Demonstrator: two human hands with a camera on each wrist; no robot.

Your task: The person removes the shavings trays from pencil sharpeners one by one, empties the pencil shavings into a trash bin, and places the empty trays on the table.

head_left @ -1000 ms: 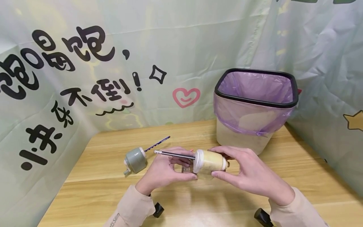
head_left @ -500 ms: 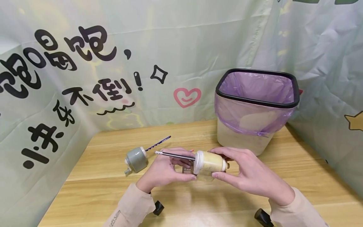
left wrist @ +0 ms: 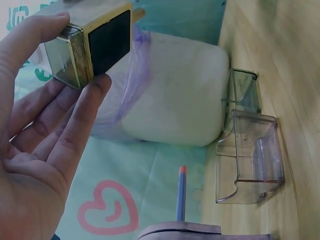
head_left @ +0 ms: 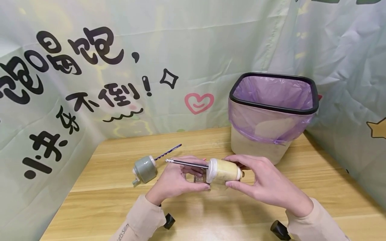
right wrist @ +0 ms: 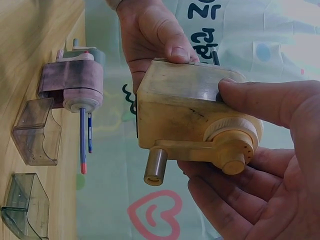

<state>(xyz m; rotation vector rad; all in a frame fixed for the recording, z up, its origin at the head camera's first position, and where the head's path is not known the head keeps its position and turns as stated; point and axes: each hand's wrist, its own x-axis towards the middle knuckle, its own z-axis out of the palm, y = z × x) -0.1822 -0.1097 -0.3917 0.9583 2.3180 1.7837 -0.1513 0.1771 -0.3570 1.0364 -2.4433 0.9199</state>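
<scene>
A yellow hand-crank pencil sharpener [head_left: 227, 170] is held tilted above the table between both hands. A dark pencil [head_left: 188, 164] with a silvery end sticks out of its white front, pointing left. The left hand [head_left: 178, 180] pinches the sharpener's clear-walled end, thumb on one side and fingers opposite, as the left wrist view shows. My right hand [head_left: 262, 182] grips the crank end; in the right wrist view its thumb [right wrist: 260, 95] lies on the clear top and its fingers pass under the body. The crank handle [right wrist: 156, 167] hangs beside that hand, untouched.
A grey sharpener [head_left: 144, 169] with a dark blue pencil lies at left. A mauve sharpener [right wrist: 72, 77] holds a red-ended blue pencil [right wrist: 83, 142]. Brownish [right wrist: 37, 132] and greenish [right wrist: 27, 207] clear drawers lie on the table. A purple-lined bin [head_left: 259, 140] stands back right.
Both hands and the yellow sharpener stay almost in place, with only a very slight shift. The view has turned a little, and the grip looks the same.
</scene>
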